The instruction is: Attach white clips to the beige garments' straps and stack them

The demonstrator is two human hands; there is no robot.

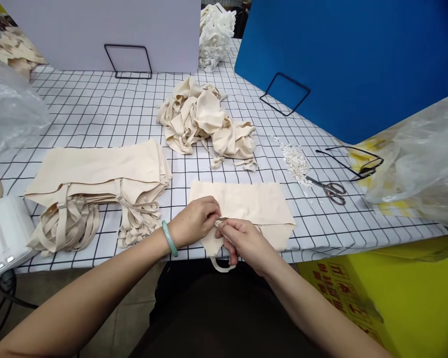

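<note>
A cream fabric garment (254,201) lies flat at the table's front edge, with a thin strap (221,267) looping over the edge. My left hand (196,219), a pale green bangle on its wrist, is closed in a pinch above the garment's left part. Fingertip to fingertip with it, my right hand (246,241) also pinches; both grip a small piece of the cream strap (219,222), partly hidden by the fingers. To the left lies a neat stack of cream garments (104,166) with bunched straps hanging toward the edge.
A loose heap of cream garments (205,114) lies behind. Scissors (330,190), small white scraps (295,161) and eyeglasses (354,161) sit to the right. A white device (5,233) stands at the left edge. Blue (339,59) and pale panels (134,30) stand at the back.
</note>
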